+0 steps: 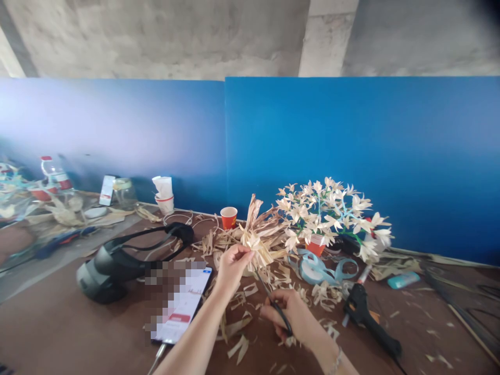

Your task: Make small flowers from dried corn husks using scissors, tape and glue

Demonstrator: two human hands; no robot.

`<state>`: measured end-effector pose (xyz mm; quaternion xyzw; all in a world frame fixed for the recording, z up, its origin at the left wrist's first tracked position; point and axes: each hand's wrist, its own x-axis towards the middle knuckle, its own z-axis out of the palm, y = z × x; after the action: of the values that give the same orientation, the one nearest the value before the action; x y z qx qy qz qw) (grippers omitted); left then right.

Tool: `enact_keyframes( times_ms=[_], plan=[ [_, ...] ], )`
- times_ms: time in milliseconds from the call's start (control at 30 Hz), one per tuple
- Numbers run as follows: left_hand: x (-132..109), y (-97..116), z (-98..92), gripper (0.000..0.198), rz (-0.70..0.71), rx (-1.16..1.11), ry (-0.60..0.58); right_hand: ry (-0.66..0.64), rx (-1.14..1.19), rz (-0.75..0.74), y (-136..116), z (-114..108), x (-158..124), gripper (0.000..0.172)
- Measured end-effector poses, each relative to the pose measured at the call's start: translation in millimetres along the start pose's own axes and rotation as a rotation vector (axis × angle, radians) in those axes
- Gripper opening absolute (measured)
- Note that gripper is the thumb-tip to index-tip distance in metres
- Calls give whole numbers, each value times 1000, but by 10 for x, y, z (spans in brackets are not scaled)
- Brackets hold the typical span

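Observation:
Between the thumb and fingers of my left hand (234, 262) is pinched a pale piece of corn husk (261, 250), fanned out toward the pile. My right hand (291, 315) grips a pair of scissors (282, 315) by the dark handles, and the blades point up toward the husk in my left hand. Whether the blades touch it I cannot tell. Behind lies a heap of dried husks (269, 221). Cut husk scraps (238, 325) are strewn on the brown table around both hands.
White husk flowers (324, 213) stand in a red paper cup (314, 246), beside blue ribbon (312, 268). A glue gun (367, 315) lies right. Left are a phone (183, 307) and a black headset (111, 265). Farther back stands another red cup (228, 217). A blue panel (351, 130) borders the table.

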<state>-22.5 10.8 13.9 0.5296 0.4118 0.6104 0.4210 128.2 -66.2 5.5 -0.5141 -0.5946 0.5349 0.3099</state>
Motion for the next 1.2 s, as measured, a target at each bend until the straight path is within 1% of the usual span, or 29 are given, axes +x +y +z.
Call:
enact_keyframes(
  times_ms=[200, 367, 467, 600, 833, 967, 1067, 1200],
  plan=[
    [-39, -61, 42, 21, 41, 10, 35, 12, 18, -9, 65, 8, 35, 32],
    [-66, -85, 70, 21, 52, 32, 100, 23, 33, -24, 93, 0, 36, 32],
    [-69, -92, 76, 21, 51, 27, 99, 24, 35, -4, 96, -3, 37, 33],
    [-61, -120, 80, 21, 34, -2, 85, 9, 24, -1, 89, -5, 41, 34],
    [-79, -152, 103, 23, -31, -61, 84, 28, 49, 5, 98, 14, 62, 33],
    [-118, -127, 134, 23, -47, -150, 109, 48, 68, -7, 110, 32, 73, 32],
    [-148, -118, 164, 21, -58, -226, 131, 65, 101, 10, 88, 48, 68, 32],
    [-182, -136, 208, 21, -90, -259, 132, 69, 126, 35, 52, 62, 56, 33]
  ],
)
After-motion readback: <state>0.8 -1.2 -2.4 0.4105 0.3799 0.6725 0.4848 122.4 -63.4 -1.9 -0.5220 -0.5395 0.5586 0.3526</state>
